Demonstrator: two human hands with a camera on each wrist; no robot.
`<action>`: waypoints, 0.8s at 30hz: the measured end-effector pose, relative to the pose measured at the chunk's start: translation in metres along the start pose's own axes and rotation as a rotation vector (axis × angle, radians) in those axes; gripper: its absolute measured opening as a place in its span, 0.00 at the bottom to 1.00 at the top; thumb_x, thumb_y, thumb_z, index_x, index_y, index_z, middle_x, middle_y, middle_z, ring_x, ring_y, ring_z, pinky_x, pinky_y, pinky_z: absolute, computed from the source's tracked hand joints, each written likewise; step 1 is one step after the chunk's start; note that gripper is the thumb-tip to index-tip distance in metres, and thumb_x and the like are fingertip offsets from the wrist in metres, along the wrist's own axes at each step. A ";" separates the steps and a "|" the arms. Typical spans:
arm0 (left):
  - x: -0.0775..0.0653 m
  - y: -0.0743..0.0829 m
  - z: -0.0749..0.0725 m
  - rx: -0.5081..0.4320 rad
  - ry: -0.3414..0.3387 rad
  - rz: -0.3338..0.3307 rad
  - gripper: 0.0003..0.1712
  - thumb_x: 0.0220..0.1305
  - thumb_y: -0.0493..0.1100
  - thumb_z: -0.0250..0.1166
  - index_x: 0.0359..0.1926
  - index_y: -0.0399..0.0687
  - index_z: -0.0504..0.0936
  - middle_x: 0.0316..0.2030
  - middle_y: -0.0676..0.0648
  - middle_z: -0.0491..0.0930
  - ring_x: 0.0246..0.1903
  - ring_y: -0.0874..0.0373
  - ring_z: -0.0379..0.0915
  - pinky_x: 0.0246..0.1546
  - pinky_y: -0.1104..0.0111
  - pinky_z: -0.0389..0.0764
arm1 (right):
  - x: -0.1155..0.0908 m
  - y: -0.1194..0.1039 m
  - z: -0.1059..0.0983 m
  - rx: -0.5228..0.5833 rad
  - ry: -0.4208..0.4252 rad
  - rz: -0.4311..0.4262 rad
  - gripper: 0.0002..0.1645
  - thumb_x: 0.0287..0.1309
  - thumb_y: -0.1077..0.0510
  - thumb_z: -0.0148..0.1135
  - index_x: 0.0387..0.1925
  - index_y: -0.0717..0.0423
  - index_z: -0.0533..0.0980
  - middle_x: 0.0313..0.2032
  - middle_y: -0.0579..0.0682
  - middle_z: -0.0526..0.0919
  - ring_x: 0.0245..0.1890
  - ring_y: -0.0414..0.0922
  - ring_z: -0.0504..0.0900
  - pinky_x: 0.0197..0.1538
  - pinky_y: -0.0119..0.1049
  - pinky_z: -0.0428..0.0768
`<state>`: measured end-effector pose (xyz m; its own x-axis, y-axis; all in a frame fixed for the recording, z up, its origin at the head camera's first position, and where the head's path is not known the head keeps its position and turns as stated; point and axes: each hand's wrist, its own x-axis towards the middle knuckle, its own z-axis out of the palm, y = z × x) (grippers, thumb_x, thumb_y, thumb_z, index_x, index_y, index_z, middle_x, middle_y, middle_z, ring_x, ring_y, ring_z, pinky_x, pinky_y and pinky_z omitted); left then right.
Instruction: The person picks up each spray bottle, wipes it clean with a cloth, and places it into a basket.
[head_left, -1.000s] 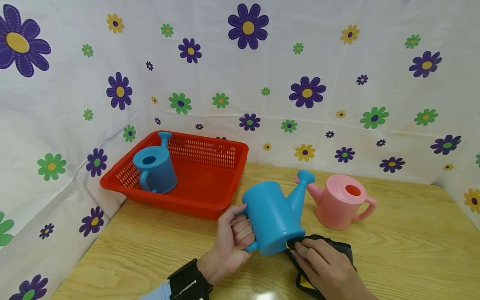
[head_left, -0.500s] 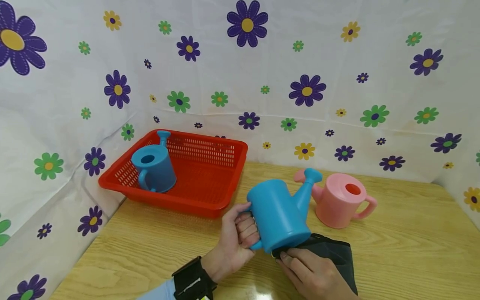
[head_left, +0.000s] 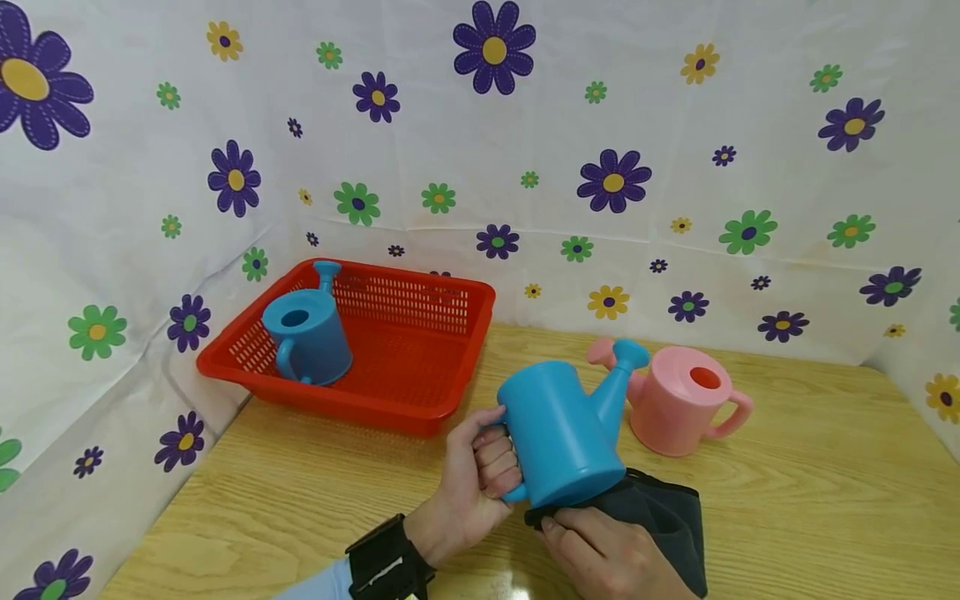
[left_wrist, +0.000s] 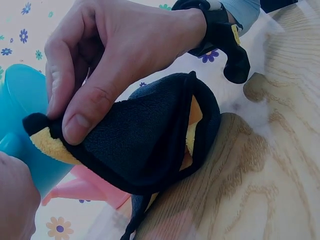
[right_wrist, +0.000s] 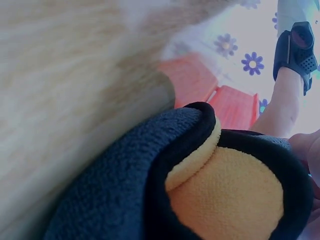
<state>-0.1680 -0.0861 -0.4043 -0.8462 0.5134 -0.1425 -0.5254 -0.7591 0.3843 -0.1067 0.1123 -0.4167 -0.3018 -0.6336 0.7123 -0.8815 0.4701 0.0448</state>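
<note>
A blue watering can (head_left: 562, 433) is held tilted above the table, its spout up and to the right. My left hand (head_left: 480, 479) grips it by the handle, fingers curled round. Below its base, my right hand (head_left: 600, 550) pinches the edge of a dark grey cloth (head_left: 663, 517) with black trim. In the left wrist view, thumb and fingers pinch a corner of this cloth (left_wrist: 135, 135) close to the can (left_wrist: 30, 95). The right wrist view shows the cloth's yellow underside (right_wrist: 230, 190). The can's top opening is hidden in the head view.
A red basket (head_left: 420, 421) stands at the left with another blue watering can (head_left: 311, 342) upright in it. Behind the cloth, a pink watering can (head_left: 678, 400) stands on the wooden table (head_left: 810, 467). A flower-patterned sheet (head_left: 420, 125) hangs behind and at the sides.
My right hand has moved left along the can's base with the cloth, spreading more of its dark side into view. The held can has shifted slightly right.
</note>
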 end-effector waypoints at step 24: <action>-0.004 0.002 -0.002 0.009 0.034 0.013 0.29 0.77 0.50 0.46 0.14 0.59 0.52 0.10 0.59 0.49 0.07 0.68 0.51 0.14 0.78 0.51 | -0.004 0.006 -0.008 -0.046 -0.034 0.037 0.27 0.81 0.47 0.40 0.36 0.52 0.82 0.35 0.42 0.84 0.33 0.33 0.84 0.38 0.23 0.84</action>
<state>-0.1652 -0.0903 -0.4044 -0.8557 0.4893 -0.1682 -0.5133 -0.7621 0.3946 -0.1082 0.1227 -0.4139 -0.3469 -0.6355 0.6898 -0.8520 0.5211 0.0516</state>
